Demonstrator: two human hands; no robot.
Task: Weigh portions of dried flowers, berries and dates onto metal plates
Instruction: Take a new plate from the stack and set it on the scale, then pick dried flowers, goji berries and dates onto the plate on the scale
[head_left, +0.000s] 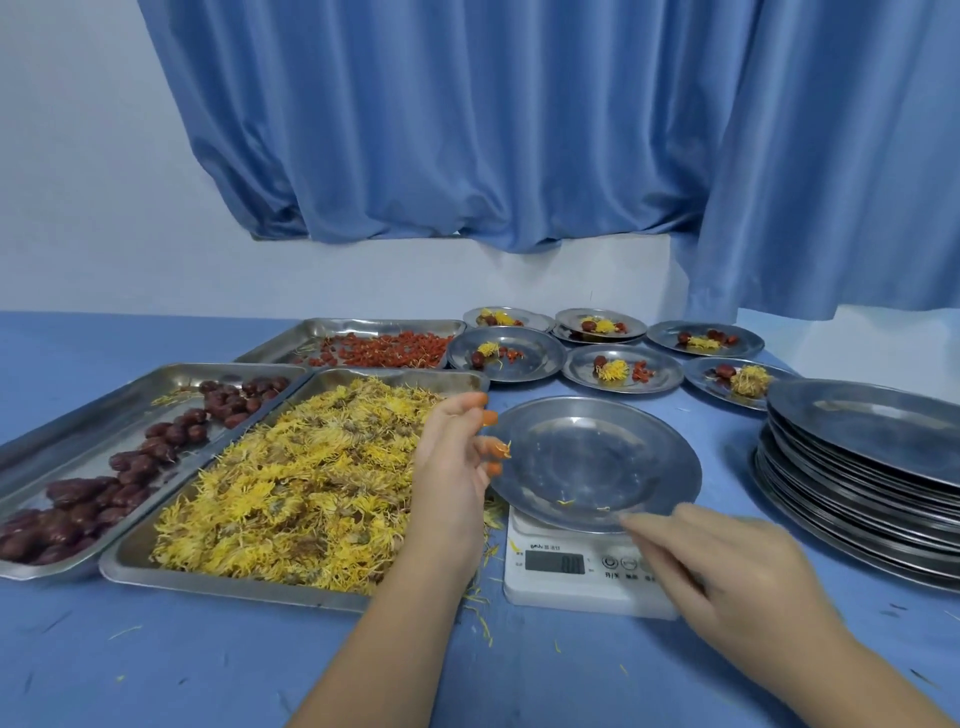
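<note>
Steel and bare but for a few stray petals, a round plate (597, 452) sits on a white kitchen scale (582, 587) at the near centre of a blue-covered table (208, 675), waiting for its first portion. The left hand (454, 457) hovers just off the plate's left rim, palm toward the plate, fingers loosely spread and gripping nothing, a single yellow petal clinging to one fingertip. The dried flowers (311, 467) lie immediately to that hand's left, heaped in a long tray (234, 590) whose long axis runs away from the person and slightly rightward. The left hand is by far the nearer one for a pinch of blooms, and the carry back to the plate is short.

The right hand (727, 566) reaches in from the near right, fingers stretched out toward the plate's near rim and holding nothing. Motion blur hides whether they touch the rim, and the hand covers the right-hand buttons of the scale.

Dates (78, 514) fill a tray at far left and red berries (384, 348) another behind. Six finished plates (540, 366) line the back, and a stack of empty plates (857, 415) stands at right, partly cut off by the frame. The scale's display (555, 562) is too faint to read with confidence.
</note>
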